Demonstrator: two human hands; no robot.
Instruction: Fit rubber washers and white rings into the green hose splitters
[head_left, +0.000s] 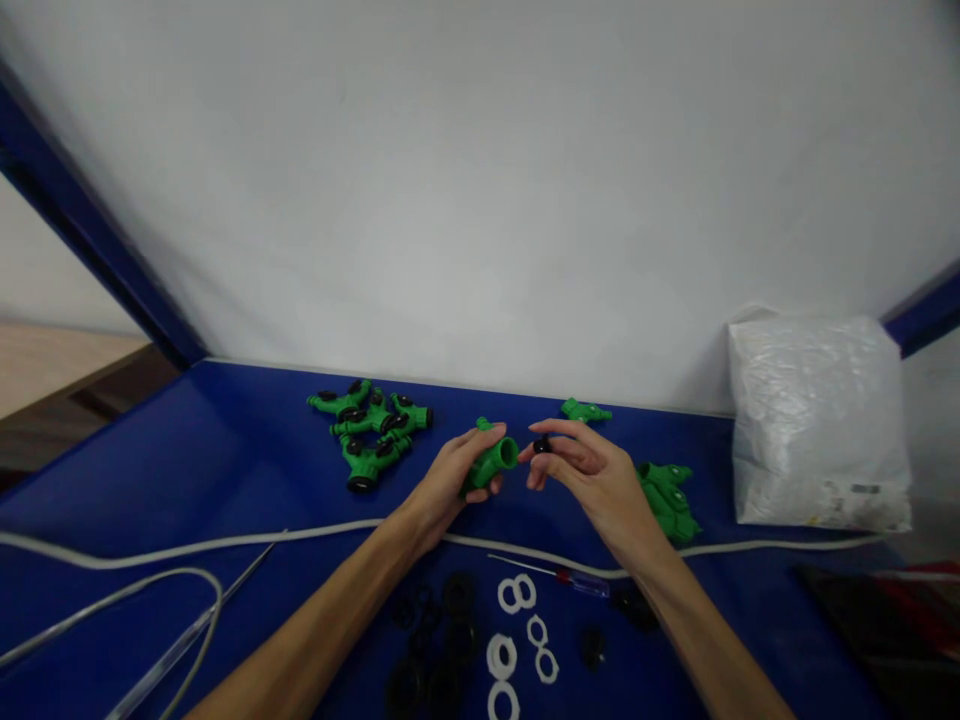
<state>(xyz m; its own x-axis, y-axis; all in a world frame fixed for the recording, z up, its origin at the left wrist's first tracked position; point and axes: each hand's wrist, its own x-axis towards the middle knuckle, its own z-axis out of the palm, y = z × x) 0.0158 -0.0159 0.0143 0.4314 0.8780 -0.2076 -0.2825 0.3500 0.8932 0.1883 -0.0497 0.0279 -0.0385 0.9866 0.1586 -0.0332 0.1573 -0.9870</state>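
**Green fitting in your left hand, open mouth toward the black part in your right**

The green fitting (492, 470) sits in front of you, near the middle of the blue tabletop (262, 440). Your left hand (456, 472) is closed around its body, thumb over the top and fingertips beneath. That grip seems chosen to steady the piece while leaving its round mouth uncovered; the mouth points to your right.

Just beside that opening, apart from it, your right hand (592, 465) pinches a small black part (541, 444) between thumb and forefinger, the other fingers loosely bent. Holding it at the fingertips probably keeps it easy to turn; its exact shape is too small to tell.

To the left lies a cluster of green fittings with black pieces on them (367, 445). One more green piece (581, 411) rests near the wall (480, 200), and a pile of green bodies (667, 505) is partly hidden by your right arm.

Nearer you, white rings (502, 657) and black rings (459, 595) lie loose, apparently within easy reach; the black ones blur into the dark surface. A screwdriver (585, 582) lies beyond the white rings. A pale cord (525, 550) runs across the table beneath your arms and could snag a sleeve or a part. At the far right, a plastic-wrapped package (821, 430) takes up the corner.
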